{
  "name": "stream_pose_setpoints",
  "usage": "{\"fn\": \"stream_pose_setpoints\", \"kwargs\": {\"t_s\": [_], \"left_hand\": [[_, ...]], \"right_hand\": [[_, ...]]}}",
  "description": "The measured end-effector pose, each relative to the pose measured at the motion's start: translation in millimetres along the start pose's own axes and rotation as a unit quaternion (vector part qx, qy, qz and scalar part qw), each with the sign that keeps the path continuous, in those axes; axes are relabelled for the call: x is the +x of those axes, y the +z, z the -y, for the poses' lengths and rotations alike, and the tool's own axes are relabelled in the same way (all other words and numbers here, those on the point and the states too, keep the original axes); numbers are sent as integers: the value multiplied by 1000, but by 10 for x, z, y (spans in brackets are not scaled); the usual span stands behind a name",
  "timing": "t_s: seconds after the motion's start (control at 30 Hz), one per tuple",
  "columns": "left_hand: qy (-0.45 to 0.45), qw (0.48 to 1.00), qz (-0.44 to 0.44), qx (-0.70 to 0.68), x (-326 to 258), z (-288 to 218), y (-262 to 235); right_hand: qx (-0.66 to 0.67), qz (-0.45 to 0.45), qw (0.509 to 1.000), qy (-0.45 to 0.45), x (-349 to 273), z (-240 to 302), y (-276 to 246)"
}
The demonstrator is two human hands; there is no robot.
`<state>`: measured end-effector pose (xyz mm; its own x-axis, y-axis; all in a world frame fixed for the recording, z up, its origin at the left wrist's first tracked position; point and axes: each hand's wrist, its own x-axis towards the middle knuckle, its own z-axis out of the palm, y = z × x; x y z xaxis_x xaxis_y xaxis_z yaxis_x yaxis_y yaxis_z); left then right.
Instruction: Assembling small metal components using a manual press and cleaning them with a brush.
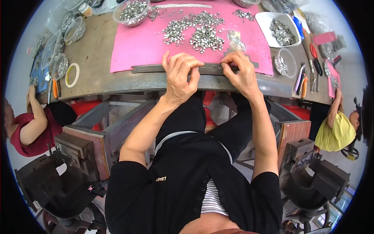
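A long dark metal bar [156, 68] lies along the front edge of the pink mat [132, 43], with a row of small metal pieces [210, 66] along its middle. My left hand [181, 76] is over the left part of this row, fingers curled and index fingertip at the row. At the row's right end is my right hand [241, 74], thumb and index finger brought together. Anything pinched in either hand is too small or hidden to make out. Beyond my hands, loose shiny metal pieces [206, 38] lie heaped on the mat.
Clear tubs [131, 23] of metal pieces and a white tray [261, 24] stand around the mat. A tape roll [72, 75] lies at left; pliers [315, 58] and other tools lie at right. Co-workers sit at both sides, one in a red top [29, 132], one in yellow [335, 132].
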<state>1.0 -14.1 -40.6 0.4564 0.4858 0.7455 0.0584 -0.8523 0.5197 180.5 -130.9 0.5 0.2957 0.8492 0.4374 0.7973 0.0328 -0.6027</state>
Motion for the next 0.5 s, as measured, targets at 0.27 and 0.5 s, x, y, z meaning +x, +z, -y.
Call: {"fn": "stream_pose_setpoints", "kwargs": {"t_s": [0.27,0.5], "left_hand": [[-15,999,32,29,27,-37,35],[-14,999,44,24,15,-15,2]], "right_hand": [[-113,7,985,-131,-69,45,48],[-91,2,988,-129,-115,-8,17]]}}
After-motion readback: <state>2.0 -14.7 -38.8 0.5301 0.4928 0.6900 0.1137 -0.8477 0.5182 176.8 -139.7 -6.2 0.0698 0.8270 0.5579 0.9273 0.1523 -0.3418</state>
